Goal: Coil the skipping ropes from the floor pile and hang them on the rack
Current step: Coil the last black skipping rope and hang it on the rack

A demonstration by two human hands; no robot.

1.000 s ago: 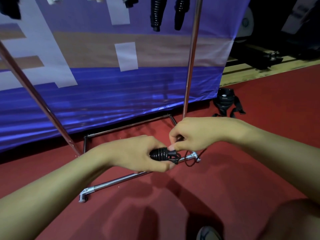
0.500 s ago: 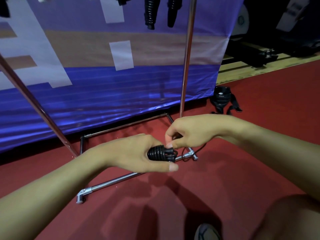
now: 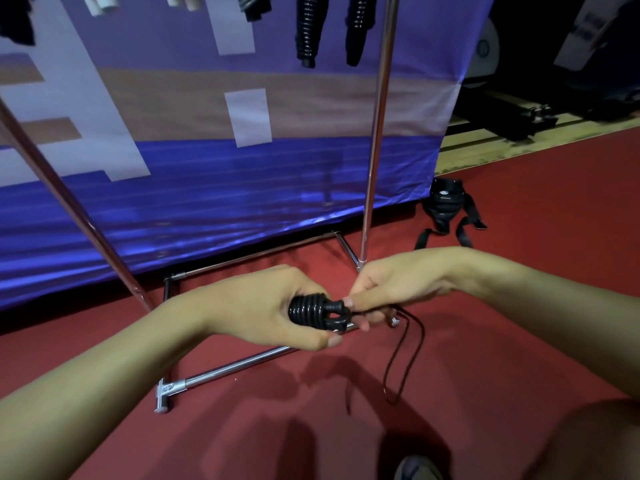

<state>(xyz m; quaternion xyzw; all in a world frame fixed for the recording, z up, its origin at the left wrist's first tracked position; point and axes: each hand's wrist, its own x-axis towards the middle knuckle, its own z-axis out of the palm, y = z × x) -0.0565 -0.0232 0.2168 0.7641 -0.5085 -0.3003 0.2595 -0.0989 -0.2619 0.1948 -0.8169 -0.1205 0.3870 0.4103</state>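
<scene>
My left hand point(image 3: 263, 306) grips the black ribbed handles point(image 3: 313, 311) of a skipping rope, held level above the red floor. My right hand point(image 3: 391, 289) pinches the thin black cord point(image 3: 405, 351) right at the handles' end. A loop of that cord hangs down below my right hand. The chrome rack point(image 3: 375, 133) stands just behind my hands, its base bars on the floor. Black ribbed handles of other ropes point(image 3: 306, 32) hang from the rack's top, cut off by the frame's upper edge.
A blue and purple banner point(image 3: 207, 168) hangs behind the rack. A black strapped item point(image 3: 445, 206) lies on the red floor point(image 3: 519, 306) to the right of the rack. Dark equipment point(image 3: 526, 123) sits on a wooden strip at the far right. My shoe point(image 3: 417, 467) shows at the bottom.
A loop of cord now hangs lower below my right hand. Both hands stay together at the handles, and the view has tilted slightly.
</scene>
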